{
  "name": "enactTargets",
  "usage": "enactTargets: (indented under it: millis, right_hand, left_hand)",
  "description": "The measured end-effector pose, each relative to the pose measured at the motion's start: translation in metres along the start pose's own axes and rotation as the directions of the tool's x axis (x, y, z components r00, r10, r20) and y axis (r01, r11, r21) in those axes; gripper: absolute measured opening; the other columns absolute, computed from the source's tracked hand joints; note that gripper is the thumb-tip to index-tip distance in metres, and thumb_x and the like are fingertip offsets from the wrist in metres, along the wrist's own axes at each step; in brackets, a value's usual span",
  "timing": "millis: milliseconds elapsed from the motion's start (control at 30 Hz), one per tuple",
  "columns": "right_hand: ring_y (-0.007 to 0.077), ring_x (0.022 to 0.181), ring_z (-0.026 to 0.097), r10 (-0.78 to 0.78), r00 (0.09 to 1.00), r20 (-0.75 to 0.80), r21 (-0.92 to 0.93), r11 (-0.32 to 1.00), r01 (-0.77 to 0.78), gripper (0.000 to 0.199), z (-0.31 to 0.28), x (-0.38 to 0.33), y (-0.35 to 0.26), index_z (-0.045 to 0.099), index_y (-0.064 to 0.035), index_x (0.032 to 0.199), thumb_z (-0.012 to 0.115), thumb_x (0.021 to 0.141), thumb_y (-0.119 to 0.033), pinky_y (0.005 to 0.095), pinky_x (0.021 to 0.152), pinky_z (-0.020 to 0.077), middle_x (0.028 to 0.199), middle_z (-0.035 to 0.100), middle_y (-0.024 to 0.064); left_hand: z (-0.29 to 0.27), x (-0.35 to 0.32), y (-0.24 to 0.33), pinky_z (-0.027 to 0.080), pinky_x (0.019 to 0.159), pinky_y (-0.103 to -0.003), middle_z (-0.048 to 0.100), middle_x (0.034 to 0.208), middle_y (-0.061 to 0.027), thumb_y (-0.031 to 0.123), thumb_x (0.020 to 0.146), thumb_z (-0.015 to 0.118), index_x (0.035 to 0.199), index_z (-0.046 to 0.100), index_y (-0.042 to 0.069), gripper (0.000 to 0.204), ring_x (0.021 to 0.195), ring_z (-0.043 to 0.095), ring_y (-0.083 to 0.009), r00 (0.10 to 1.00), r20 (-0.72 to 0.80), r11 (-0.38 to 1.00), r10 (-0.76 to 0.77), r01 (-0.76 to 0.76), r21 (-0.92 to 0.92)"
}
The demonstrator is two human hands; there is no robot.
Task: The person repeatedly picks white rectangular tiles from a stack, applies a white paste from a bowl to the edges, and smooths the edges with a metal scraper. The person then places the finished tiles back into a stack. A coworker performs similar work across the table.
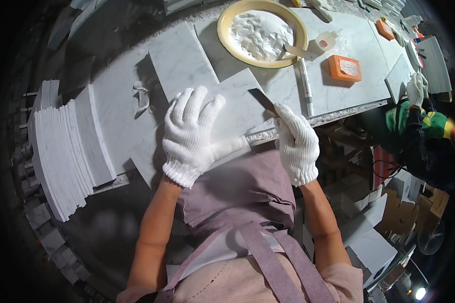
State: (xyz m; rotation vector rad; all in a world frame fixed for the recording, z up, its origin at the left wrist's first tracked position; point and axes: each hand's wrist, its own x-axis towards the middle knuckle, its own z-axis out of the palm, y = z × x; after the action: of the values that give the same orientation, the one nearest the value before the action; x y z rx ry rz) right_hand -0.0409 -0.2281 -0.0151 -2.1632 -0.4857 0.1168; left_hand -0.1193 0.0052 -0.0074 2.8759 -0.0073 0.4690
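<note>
My left hand [189,129], in a white knitted glove, lies with spread fingers on a pale grey-veined marble tile [235,103]. Gripped in my right hand [297,139], also gloved, is a scraper [262,100] with a flat dark blade. Its blade reaches over the tile's right edge; whether it touches the stone I cannot tell. Beyond my left hand another marble tile [179,58] rests on the worktop. A wide yellow-rimmed bowl [221,36] of white powder or paste [262,38] stands farther off, with a putty knife [299,52] lying across its rim.
A white marker [306,88], an orange block [345,68] and a small white cup [325,41] lie right of the bowl. Stacked tiles [63,151] stand at the left. On the right, a co-worker's gloved hand [416,90] holds a tile [398,78]. Cartons [402,209] sit below.
</note>
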Motion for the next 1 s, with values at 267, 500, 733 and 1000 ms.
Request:
enactTargets:
  millis: [267, 500, 733, 1000]
  right_hand:
    - [0.0128, 0.088, 0.067, -0.003, 1.0, 0.0, 0.284, 0.959, 0.003, 0.038, -0.006, 0.02, 0.01, 0.073, -0.0038, 0.132, 0.059, 0.1, 0.011, 0.0248, 0.074, 0.054, 0.101, 0.07, 0.0065]
    - [0.0102, 0.067, 0.061, -0.06, 0.965, 0.257, 0.084, 0.996, 0.04, 0.034, -0.023, 0.039, 0.0, 0.073, -0.0054, 0.131, 0.058, 0.103, 0.006, 0.0255, 0.061, 0.0521, 0.092, 0.066, 0.0048]
    - [0.0115, 0.07, 0.063, -0.223, 0.939, 0.262, -0.035, 0.97, 0.241, 0.031, -0.02, 0.031, 0.006, 0.073, -0.0061, 0.131, 0.057, 0.105, 0.0, 0.0272, 0.065, 0.0547, 0.093, 0.069, 0.0077]
    - [0.013, 0.072, 0.063, -0.184, 0.962, 0.204, -0.008, 0.982, 0.189, 0.034, -0.02, 0.044, 0.011, 0.075, -0.0089, 0.13, 0.062, 0.1, 0.001, 0.0276, 0.066, 0.0542, 0.092, 0.068, 0.0072]
  left_hand:
    - [0.002, 0.001, 0.0, 0.036, 0.119, -0.056, 0.054, 0.145, -0.0141, 0.074, 0.069, 0.08, 0.132, 0.07, 0.014, 0.088, 0.139, 0.047, -0.0375, 0.999, -0.043, 0.999, 0.013, -0.011, 0.041]
    - [0.002, 0.002, 0.001, 0.037, 0.12, -0.053, 0.054, 0.149, -0.0136, 0.073, 0.068, 0.084, 0.132, 0.069, 0.013, 0.089, 0.141, 0.047, -0.0343, 0.995, -0.098, 0.999, 0.008, -0.003, 0.051]
    - [-0.001, 0.0, -0.002, 0.036, 0.12, -0.053, 0.054, 0.149, -0.0141, 0.072, 0.068, 0.085, 0.136, 0.066, 0.013, 0.093, 0.141, 0.046, -0.0356, 1.0, -0.002, 0.999, -0.005, 0.005, 0.04]
    - [-0.001, 0.001, 0.001, 0.032, 0.122, -0.053, 0.052, 0.153, -0.0138, 0.071, 0.067, 0.087, 0.138, 0.065, 0.014, 0.093, 0.143, 0.045, -0.0367, 0.999, 0.023, 0.999, -0.024, 0.023, 0.034]
